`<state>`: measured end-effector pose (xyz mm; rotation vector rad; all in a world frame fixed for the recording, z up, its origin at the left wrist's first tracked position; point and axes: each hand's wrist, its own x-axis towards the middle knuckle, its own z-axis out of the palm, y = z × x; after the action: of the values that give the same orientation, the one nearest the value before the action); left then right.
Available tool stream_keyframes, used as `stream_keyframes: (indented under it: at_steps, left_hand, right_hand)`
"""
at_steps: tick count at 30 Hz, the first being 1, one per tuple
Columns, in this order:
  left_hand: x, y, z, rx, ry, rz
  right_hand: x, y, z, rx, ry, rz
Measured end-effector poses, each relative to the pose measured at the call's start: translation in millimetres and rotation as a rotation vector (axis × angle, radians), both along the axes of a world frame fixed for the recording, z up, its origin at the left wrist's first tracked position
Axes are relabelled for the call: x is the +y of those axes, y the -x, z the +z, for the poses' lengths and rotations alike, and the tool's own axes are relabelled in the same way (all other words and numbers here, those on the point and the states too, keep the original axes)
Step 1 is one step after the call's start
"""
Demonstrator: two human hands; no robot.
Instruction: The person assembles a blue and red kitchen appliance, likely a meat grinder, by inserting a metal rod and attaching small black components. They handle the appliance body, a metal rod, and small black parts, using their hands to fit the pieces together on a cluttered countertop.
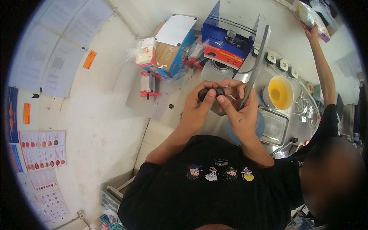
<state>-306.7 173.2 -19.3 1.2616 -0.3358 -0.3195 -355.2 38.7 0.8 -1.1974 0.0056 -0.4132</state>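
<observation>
My left hand (197,105) is closed around a small black ribbed cylindrical part (219,91), held up in front of my chest above the metal counter. The thumb and fingertips of my right hand (243,111) pinch the other end of this part. A long flat grey metal bar (258,57) slants up and away from my right hand, lying against its fingers. Whether the hand grips the bar or it only rests there, I cannot tell. On the counter left of my hands lie a small black ring-like piece (171,106) and a pale ring (155,104).
At the back are a blue-and-red machine (226,50), a cardboard box (166,57) and a red-ended roller part (148,84). Rightward sit a yellow-bottomed bowl (279,92), a metal tray (274,124) and cables. A co-worker's arm (324,73) reaches up at the right, holding packages.
</observation>
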Motion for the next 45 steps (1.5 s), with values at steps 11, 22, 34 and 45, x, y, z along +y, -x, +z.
stream_keyframes:
  at_steps: [11, 22, 34, 45]
  left_hand:
    - [11, -7, -2, 0.213, 0.369, -0.167]
    - [6, -6, -3, -0.108, 0.146, 0.015]
    - [5, -6, -6, -0.527, 0.079, 0.115]
    - [8, -1, 0, -0.464, 0.065, 0.043]
  right_hand:
    - [-14, -1, -2, -0.008, -0.061, -0.044]
    - [-17, 5, -5, 0.018, -0.077, -0.028]
    - [-26, 12, -18, -0.058, -0.106, -0.058]
    - [-26, 21, -12, -0.076, -0.057, -0.074]
